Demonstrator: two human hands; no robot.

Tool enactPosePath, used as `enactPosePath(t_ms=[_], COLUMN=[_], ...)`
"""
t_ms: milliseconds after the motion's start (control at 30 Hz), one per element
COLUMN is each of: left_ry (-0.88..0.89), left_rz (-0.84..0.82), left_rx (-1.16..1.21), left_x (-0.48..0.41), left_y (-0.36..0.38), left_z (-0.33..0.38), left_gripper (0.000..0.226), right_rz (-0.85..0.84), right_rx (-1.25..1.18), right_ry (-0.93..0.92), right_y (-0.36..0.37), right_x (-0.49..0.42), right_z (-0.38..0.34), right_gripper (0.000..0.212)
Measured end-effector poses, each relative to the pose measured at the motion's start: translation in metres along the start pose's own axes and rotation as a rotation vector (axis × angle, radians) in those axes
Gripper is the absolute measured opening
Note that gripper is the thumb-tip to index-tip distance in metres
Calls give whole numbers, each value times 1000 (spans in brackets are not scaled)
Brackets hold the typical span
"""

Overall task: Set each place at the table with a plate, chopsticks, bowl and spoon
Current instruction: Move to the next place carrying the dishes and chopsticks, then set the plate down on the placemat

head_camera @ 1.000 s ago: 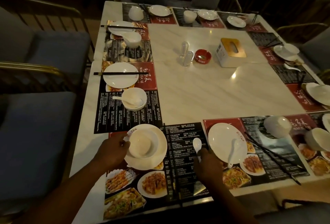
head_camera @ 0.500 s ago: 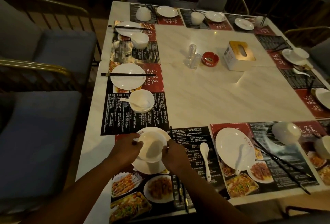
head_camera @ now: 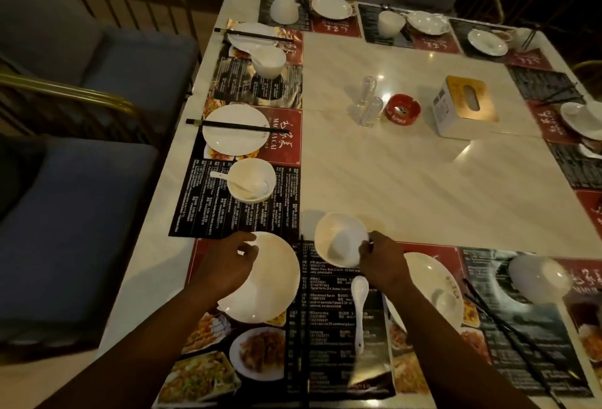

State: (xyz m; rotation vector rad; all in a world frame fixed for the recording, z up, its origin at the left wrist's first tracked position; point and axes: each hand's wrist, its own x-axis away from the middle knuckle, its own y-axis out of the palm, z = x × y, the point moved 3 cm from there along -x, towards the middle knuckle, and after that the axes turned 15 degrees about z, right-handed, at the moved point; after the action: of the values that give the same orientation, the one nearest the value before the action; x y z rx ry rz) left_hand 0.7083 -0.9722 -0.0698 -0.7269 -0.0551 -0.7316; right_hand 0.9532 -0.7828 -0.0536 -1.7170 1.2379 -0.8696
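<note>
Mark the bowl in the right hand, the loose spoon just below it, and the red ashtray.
bowl [head_camera: 338,237]: head view, on its inner wall.
spoon [head_camera: 359,289]: head view, on its scoop end.
red ashtray [head_camera: 403,106]: head view, on its centre well.

Both bare arms reach forward, side by side. The left hand [head_camera: 224,265] faces palm down with its fingers bent in loosely; I cannot tell if it holds anything. The right hand [head_camera: 382,262], well apart from the left, pinches the edge of a white bowl [head_camera: 338,239] just in front of it.
</note>
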Motion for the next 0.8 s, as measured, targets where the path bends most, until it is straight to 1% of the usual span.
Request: enactPosePath(t_ms=[100, 233, 400, 467, 567, 633, 667, 700, 733, 800], left_ry=[-35, -83, -133, -117, -120, -152, -173, -188, -187, -159], left_rz=[49, 160, 265, 280, 289, 262, 251, 241, 228, 188], left_rx=[-26, -51, -189, -219, -328, -383, -382, -379, -380, -392], left_x=[4, 11, 20, 24, 27, 27, 28, 28, 29, 29], left_y=[3, 1, -15, -23, -35, -38, -37, -37, -35, -31], left_z=[-2, -6, -17, -21, -27, -33, -36, -40, -43, -48], left_gripper=[23, 24, 24, 22, 2, 12, 12, 13, 15, 17], right_rz=[-29, -76, -101, -100, -114, -139, -150, -131, -66, 121], right_rx=[10, 55, 52, 48, 29, 45, 84, 138, 180, 131], right_ry=[-15, -69, -100, -111, -100, -94, -103, -131, -168, -279], right_y=[2, 6, 12, 13, 14, 11, 8, 2, -6, -23], right_x=[-13, -25, -31, -32, -33, -33, -32, -31, -28, -19], right_z=[12, 24, 33, 36, 39, 37, 34, 28, 19, -10], right_gripper=[25, 26, 25, 26, 26, 27, 30, 34, 38, 38])
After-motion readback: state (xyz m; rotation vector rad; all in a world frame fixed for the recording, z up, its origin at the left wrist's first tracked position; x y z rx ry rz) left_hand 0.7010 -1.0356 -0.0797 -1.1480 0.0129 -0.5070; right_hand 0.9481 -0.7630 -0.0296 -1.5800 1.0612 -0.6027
